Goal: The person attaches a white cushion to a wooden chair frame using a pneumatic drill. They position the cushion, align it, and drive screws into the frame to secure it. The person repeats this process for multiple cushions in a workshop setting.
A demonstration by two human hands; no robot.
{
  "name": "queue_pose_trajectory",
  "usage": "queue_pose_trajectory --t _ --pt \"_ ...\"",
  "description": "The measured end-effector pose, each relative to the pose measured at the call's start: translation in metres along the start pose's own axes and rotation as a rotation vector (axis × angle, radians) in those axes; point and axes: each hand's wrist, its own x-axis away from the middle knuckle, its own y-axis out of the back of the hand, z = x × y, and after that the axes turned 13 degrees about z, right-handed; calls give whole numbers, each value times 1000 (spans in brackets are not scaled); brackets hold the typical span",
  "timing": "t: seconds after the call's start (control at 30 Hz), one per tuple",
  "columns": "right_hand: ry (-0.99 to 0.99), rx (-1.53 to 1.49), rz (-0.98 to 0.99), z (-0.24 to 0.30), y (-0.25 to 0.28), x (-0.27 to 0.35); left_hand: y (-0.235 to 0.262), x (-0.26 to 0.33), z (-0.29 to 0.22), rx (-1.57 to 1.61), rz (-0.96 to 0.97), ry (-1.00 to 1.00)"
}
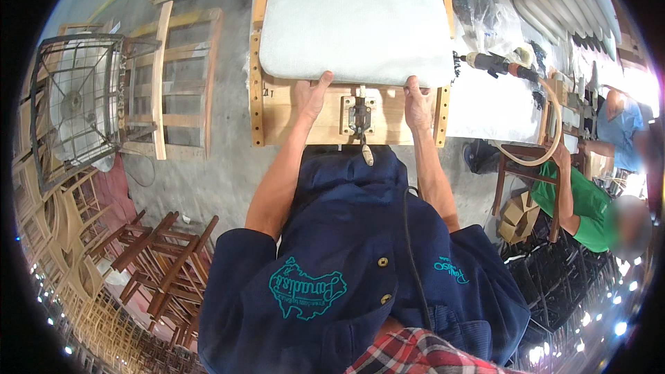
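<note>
Far left of the fingers: metal frame (pixel 77 104), dark, lattice-sided. Below it, light wooden chair parts (pixel 66 246), piled. Nearer the left-hand fingers, still to their left: slatted wooden frame (pixel 161 79), pale, on the grey floor (pixel 232 76). Below and left of the fingers: dark wooden frames (pixel 166 263), stacked.

Left hand (pixel 310 102): thumb up against the near edge of the cushion, other fingers mostly hidden at that edge; touching, but cannot tell how far closed. Directly beyond both sets of fingers: white cushion (pixel 357 24), rounded corners, lying flat on a wooden desk (pixel 291 121) with drilled side rails. Between the two hands, clear of the fingers: toggle clamp (pixel 359 116), metal, with worn pale handle.

Right hand (pixel 418 107): thumb upright at the same edge, other fingers largely out of sight; touching, closure likewise not to be told. Right of these fingers: power tool (pixel 493 64), black and orange, with tan hose (pixel 555 107). Beyond it: clear plastic bag (pixel 485 14); farther right, white pads (pixel 568 0), stacked. Below and right: dark wooden chair frame (pixel 530 156), cardboard box (pixel 518 218), co-worker in green (pixel 589 218).
</note>
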Motion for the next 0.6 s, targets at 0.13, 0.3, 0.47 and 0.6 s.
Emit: queue_pose_trajectory --t 0.13,0.3,0.47,0.6 --pt "-25 123 -112 -14 3 4 2 2 -6 19 35 53" --pt "48 146 -171 -14 -7 0 5 -3 -9 65 52 88" --pt "133 88 -221 -10 -25 -6 -2 -5 -20 37 -28 188" --pt "13 529 -336 26 -22 -1 2 3 -25 -25 -380 117"
